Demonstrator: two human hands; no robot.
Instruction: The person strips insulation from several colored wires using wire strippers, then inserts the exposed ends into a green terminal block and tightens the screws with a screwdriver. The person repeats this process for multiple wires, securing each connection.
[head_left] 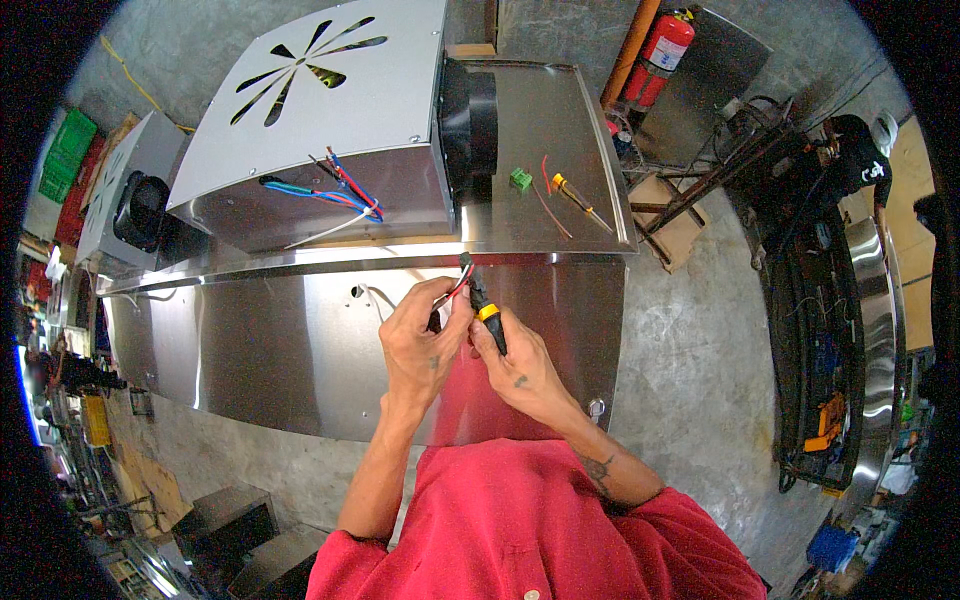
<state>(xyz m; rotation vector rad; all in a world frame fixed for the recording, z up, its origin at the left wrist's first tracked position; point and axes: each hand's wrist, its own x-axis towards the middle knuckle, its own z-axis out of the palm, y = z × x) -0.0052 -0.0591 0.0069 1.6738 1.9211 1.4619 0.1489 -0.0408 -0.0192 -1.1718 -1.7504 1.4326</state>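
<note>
Both forearms raised, left hand [420, 340] and right hand [520, 365] close together, fingers curled.

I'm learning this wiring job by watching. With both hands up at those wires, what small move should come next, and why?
Probably steady the red and white wires with the left hand and ease the screwdriver tip forward. The right hand already grips its yellow and black handle, its tip sits right at the wire ends, and both hands are bunched together over the steel panel.

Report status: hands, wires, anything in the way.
Left hand pinching red and white wires. Right hand gripping yellow-collared black tool at the wire ends. Nothing blocking; spare screwdriver and green connector lie clear.
</note>
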